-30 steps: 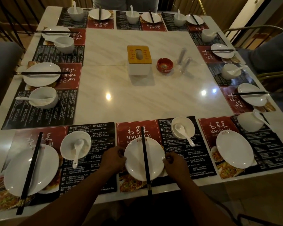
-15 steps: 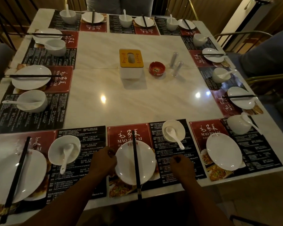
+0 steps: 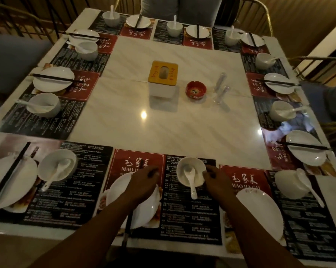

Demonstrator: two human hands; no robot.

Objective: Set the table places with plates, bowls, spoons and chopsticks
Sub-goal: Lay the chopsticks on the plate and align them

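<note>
On the near middle placemat stands a white bowl with a white spoon in it. My right hand is at the bowl's right side, its fingertips curled onto the rim. My left hand hovers over the white plate to the left of the bowl, fingers loosely curled, nothing seen in it. It hides most of the black chopsticks lying across that plate. The near right place has a plate with no chopsticks on it and a bowl with a spoon.
A yellow-topped tissue box, a red ashtray and two clear shakers stand mid-table. Set places with plates, bowls, spoons and chopsticks line the left, far and right sides. Chairs surround the marble table.
Both hands left the sides of the middle plate. My right hand went forward to the bowl's rim, and my left hand moved forward over the plate. The view shifted left.
</note>
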